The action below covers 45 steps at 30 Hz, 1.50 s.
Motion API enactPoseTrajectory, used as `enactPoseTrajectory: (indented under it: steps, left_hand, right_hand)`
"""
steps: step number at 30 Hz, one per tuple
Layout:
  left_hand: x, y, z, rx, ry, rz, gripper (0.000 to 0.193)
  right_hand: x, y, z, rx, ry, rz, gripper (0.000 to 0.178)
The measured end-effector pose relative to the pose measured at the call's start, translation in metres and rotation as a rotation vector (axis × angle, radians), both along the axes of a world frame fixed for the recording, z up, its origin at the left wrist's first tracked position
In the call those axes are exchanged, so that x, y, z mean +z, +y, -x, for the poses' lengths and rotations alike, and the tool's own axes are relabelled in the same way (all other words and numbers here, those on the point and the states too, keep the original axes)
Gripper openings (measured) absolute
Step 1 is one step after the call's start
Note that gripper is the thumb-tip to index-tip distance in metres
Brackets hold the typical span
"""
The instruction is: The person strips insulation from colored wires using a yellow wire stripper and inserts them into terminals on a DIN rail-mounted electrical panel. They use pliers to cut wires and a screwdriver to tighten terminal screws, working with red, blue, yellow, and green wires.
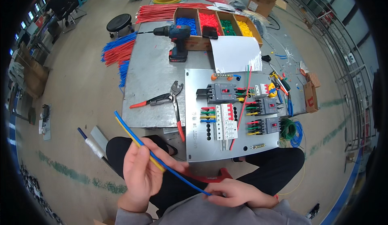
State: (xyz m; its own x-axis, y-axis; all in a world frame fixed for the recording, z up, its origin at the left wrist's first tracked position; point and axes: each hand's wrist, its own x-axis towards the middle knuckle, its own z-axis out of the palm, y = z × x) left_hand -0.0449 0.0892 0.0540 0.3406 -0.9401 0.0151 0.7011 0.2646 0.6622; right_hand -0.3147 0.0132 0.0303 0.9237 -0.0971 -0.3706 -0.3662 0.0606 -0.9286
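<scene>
My left hand (pixel 141 174) is closed around a blue wire (pixel 184 179) and a shorter yellow wire (pixel 156 163), which lie side by side and slant up to the left. At the blue wire's lower end, my right hand (pixel 236 192) pinches it between thumb and fingers. In front of me a grey metal mounting plate (pixel 194 144) overhangs the table's near edge. It carries several wired circuit breakers (pixel 223 92) and a loose red wire (pixel 243 111) lies across it. Crimping pliers (pixel 174 90) with red handles rest spread on the table, left of the plate.
A cordless drill (pixel 178 33) stands on the grey table (pixel 141 69). Behind it, a divided cardboard box (pixel 196 44) holds blue, red, green and yellow small parts. White paper (pixel 236 51), screwdrivers (pixel 279 79) and wire coils (pixel 296 134) lie around the plate. A black stool (pixel 119 22) stands left.
</scene>
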Motion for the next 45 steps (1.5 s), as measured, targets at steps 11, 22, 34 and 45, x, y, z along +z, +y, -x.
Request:
enactPoseTrajectory:
  steps: [11, 22, 34, 45]
  left_hand:
    - [-0.186, -0.063, -0.075, 0.084, 0.237, -0.56, 0.017]
    - [-0.232, -0.066, -0.01, -0.02, 0.197, -0.792, 0.025]
    - [-0.296, -0.057, 0.071, 0.174, 0.053, -0.695, 0.029]
    - [-0.282, -0.024, 0.076, 0.162, 0.294, -0.688, 0.032]
  right_hand:
    - [-0.144, 0.009, -0.044, 0.014, 0.24, 0.31, 0.056]
    - [-0.209, 0.007, 0.062, -1.78, -0.305, -0.805, 0.043]
    - [-0.215, -0.066, 0.096, -1.707, -0.858, -0.958, 0.067]
    - [-0.236, -0.066, 0.103, -1.644, -1.005, -1.055, 0.065]
